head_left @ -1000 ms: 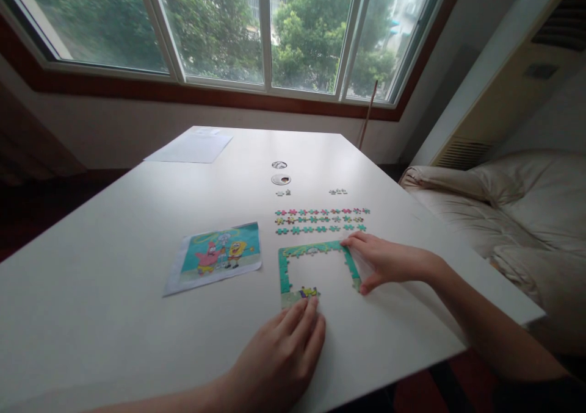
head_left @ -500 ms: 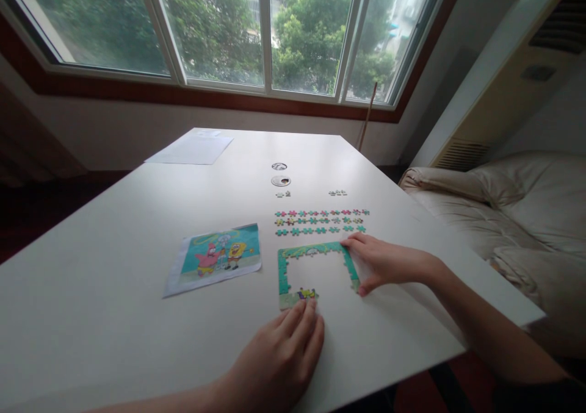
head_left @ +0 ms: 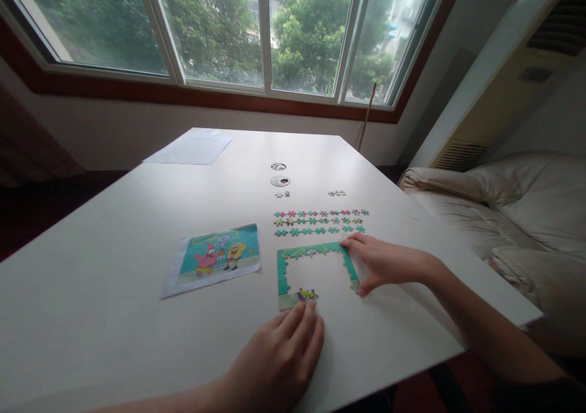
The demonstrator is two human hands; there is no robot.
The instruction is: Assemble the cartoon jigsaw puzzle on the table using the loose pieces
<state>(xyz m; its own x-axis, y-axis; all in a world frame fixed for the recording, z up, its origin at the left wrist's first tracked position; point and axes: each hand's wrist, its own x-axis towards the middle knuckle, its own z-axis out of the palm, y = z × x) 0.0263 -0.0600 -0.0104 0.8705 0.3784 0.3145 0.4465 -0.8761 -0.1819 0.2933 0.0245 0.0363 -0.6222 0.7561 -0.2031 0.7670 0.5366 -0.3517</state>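
Note:
A partly joined jigsaw puzzle (head_left: pixel 282 279) lies on the white table, its green border forming a frame with a gap at the lower right. My left hand (head_left: pixel 284 355) has its fingers together at the puzzle's near edge, beside a yellow and purple section. Its fingertips cover part of that edge. My right hand (head_left: pixel 389 263) spans the right side, fingers at the far corner and thumb at the lower end of that strip. Beyond the puzzle, loose jigsaw pieces (head_left: pixel 312 222) lie in three rows. A printed reference picture (head_left: pixel 224 255) with cartoon figures rests to the left.
Farther back are a few small pale pieces (head_left: pixel 337 193) and two round items (head_left: pixel 280 181). White paper sheets (head_left: pixel 192 149) lie at the table's far left corner. A cream sofa (head_left: pixel 458 199) stands to the right of the table (head_left: pixel 114 297), and a window is behind it.

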